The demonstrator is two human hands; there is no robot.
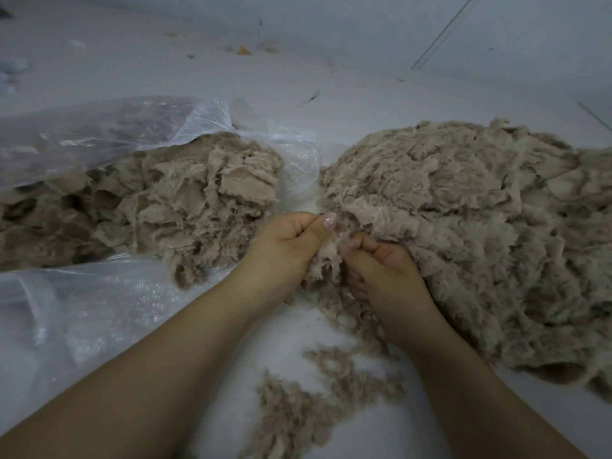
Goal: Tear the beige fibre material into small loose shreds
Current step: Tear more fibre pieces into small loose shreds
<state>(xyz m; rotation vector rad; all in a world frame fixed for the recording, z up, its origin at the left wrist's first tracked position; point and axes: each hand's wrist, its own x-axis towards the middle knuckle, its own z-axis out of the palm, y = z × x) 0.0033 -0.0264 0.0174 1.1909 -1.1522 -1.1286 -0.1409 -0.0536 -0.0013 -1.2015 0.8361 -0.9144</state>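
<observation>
A clump of beige fibre (326, 260) hangs between my two hands just above the white floor. My left hand (288, 246) grips its left side, thumb pressed on top. My right hand (384, 266) pinches its right side with curled fingers. A big fluffy heap of torn fibre (463, 220) lies to the right, touching my right hand. Flatter, sheet-like beige pieces (185, 200) spill from a clear plastic bag (99, 134) on the left. Loose shreds (318, 392) lie on the floor between my forearms.
The white floor (331, 94) stretches away to the back, dotted with small scraps and an orange bit (243, 50). More clear plastic (82, 319) lies under my left forearm. Thin dark floor seams (440, 34) run at the upper right.
</observation>
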